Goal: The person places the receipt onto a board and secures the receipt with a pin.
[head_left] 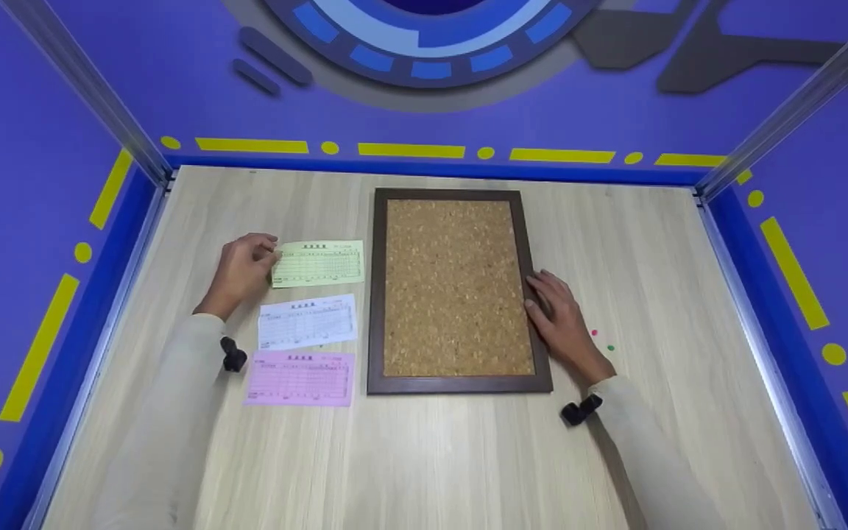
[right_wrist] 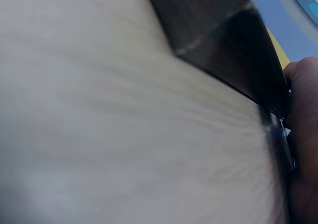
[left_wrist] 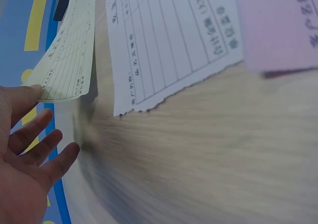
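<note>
My left hand pinches the left edge of a pale green printed form slip. In the left wrist view that slip is lifted and slightly bent, its corner under my thumb, the other fingers spread apart from it. Below it on the table lie a white form slip and a pink one. The white slip has a ragged torn edge. My right hand rests against the right side of a dark-framed cork board, fingertips and thumb touching the frame.
Two small dots, one red and one green, lie on the table right of my right hand. The wood-grain table is bounded by blue panels with yellow marks at the back and sides.
</note>
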The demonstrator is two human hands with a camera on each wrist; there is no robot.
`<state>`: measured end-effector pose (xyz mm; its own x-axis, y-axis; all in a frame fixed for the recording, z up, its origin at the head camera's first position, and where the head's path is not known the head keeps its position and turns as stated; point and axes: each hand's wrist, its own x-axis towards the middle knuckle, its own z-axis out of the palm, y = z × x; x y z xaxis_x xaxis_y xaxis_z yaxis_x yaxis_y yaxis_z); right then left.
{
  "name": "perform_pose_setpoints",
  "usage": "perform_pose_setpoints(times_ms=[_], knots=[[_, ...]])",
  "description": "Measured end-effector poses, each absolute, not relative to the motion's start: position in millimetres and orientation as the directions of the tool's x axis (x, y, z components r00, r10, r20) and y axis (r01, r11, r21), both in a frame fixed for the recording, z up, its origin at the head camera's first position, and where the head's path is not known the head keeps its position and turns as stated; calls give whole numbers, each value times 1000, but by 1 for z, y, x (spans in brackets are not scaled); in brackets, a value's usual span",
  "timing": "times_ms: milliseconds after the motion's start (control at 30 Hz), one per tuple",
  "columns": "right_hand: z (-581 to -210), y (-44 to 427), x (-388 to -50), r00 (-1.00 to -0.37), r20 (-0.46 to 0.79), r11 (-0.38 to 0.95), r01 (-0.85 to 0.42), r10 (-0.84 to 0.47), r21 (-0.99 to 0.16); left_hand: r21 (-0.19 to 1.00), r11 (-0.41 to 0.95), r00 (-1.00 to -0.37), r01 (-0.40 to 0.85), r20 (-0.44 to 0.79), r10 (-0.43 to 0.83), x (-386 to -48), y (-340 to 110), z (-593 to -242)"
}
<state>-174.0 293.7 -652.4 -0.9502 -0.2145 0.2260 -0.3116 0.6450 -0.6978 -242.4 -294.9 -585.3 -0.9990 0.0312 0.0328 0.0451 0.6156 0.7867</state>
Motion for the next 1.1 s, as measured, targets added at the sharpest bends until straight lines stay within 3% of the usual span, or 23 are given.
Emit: perform_pose_setpoints(times_ms=[1100], knots=[[-654,294,-175,-948,237,634,-319,-213,-704,770,637,-997,38,-11,74,-230,-289,-551]])
